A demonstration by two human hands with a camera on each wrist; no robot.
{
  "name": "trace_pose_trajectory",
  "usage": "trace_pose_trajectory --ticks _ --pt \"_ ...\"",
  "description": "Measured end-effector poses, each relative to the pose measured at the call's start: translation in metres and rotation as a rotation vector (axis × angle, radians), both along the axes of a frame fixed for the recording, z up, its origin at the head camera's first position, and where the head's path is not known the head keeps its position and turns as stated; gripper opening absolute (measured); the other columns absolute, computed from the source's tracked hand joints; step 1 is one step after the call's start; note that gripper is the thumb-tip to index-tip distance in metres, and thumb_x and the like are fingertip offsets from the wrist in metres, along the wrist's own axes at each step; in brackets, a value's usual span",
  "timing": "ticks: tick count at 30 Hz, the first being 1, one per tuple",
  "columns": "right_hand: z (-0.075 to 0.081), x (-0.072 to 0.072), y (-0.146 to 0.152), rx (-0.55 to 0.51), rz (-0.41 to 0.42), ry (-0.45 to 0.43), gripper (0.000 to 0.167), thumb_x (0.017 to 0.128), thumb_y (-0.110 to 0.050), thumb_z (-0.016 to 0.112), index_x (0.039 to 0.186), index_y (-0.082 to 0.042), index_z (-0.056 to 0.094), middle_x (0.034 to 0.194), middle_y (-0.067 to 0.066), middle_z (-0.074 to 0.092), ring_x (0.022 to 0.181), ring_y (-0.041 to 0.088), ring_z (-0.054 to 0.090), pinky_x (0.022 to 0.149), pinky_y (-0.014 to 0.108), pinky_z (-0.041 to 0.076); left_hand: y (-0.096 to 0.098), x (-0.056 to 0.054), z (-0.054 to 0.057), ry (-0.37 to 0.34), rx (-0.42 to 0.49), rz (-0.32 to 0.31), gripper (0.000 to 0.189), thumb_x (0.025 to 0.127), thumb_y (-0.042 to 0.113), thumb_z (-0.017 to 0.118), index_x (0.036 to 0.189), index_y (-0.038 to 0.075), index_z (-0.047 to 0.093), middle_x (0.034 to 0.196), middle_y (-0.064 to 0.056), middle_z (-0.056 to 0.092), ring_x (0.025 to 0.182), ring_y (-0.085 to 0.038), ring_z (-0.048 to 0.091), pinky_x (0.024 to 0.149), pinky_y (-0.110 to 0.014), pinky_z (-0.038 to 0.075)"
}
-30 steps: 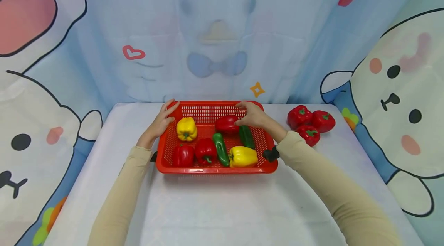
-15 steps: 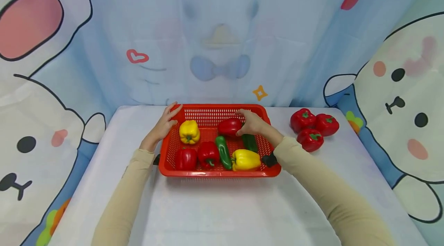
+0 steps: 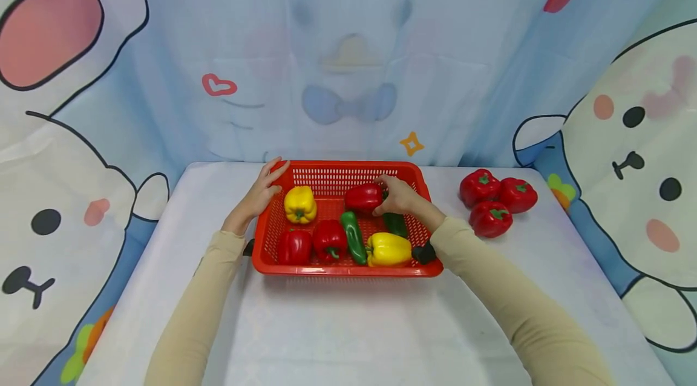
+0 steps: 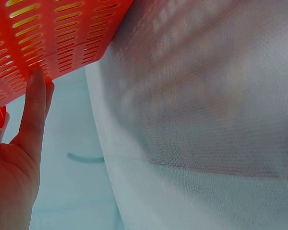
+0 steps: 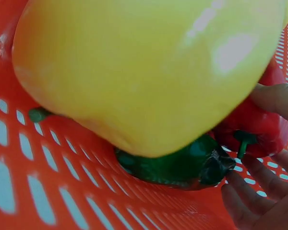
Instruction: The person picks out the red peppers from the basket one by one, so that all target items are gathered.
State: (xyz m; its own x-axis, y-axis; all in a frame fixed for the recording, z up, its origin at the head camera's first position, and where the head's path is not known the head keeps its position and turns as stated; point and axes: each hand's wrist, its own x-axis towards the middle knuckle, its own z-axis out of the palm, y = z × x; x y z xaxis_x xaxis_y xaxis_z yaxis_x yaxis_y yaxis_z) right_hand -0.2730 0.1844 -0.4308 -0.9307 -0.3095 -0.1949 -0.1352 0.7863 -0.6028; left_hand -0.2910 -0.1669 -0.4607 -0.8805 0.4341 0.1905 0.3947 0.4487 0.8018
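Observation:
My right hand [image 3: 400,195] reaches into the red plastic basket [image 3: 348,272] and grips a red bell pepper [image 3: 363,197] by its stem end. In the right wrist view, the thumb lies on this red bell pepper [image 5: 252,127] with fingers below it. A dark green vegetable [image 5: 177,163] lies beside those fingers, partly behind a yellow bell pepper [image 5: 149,72]. My left hand [image 3: 255,195] rests at the basket's back left corner, fingers spread and nearly straight. One straight finger touches the basket's slotted outer wall [image 4: 62,38] in the left wrist view.
Also in the basket are another yellow bell pepper [image 3: 300,204], two red bell peppers [image 3: 294,247] and a long green pepper [image 3: 354,238]. Three red bell peppers [image 3: 491,220] sit together on the white tabletop [image 3: 348,325] at right. A patterned curtain [image 3: 348,59] hangs behind.
My right hand has lowered onto the red bell pepper and closed its thumb and fingers around the stem end. The left hand stays at the basket corner. The head view has shifted slightly.

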Motion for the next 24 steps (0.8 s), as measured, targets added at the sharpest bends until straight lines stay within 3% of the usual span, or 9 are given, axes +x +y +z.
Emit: trace_pose_trajectory --ticks 6,16,24 --pt "-0.0004 0.0013 0.0011 -0.013 -0.019 -0.016 0.078 0.077 -0.016 0.084 0.14 0.004 0.042 0.134 0.026 0.052 0.115 0.037 0.052 0.095 0.047 0.049 0.0003 0.0008 0.0029 -0.003 0.005 0.001 0.061 0.092 -0.001 0.039 0.153 -0.002 0.029 0.161 -0.022 0.007 0.147 -0.042 0.006 0.113 -0.062 0.011" --pt "-0.0007 0.0014 0.0031 -0.072 -0.004 0.003 0.076 0.077 -0.016 0.083 0.139 0.005 0.043 0.131 0.025 0.055 0.115 0.037 0.054 0.094 0.046 0.05 -0.0004 0.0004 -0.0015 -0.02 0.012 0.003 0.061 0.092 -0.002 0.039 0.152 -0.003 0.029 0.161 -0.022 0.007 0.146 -0.042 0.006 0.113 -0.062 0.01" --pt "0.0075 0.0037 0.0032 -0.096 -0.017 0.017 0.075 0.081 -0.02 0.08 0.141 0.003 0.043 0.137 0.025 0.051 0.12 0.038 0.052 0.095 0.047 0.049 0.0003 -0.0001 -0.0004 -0.031 0.004 0.012 0.061 0.093 -0.002 0.039 0.153 -0.001 0.028 0.161 -0.021 0.006 0.146 -0.041 0.007 0.114 -0.061 0.011"
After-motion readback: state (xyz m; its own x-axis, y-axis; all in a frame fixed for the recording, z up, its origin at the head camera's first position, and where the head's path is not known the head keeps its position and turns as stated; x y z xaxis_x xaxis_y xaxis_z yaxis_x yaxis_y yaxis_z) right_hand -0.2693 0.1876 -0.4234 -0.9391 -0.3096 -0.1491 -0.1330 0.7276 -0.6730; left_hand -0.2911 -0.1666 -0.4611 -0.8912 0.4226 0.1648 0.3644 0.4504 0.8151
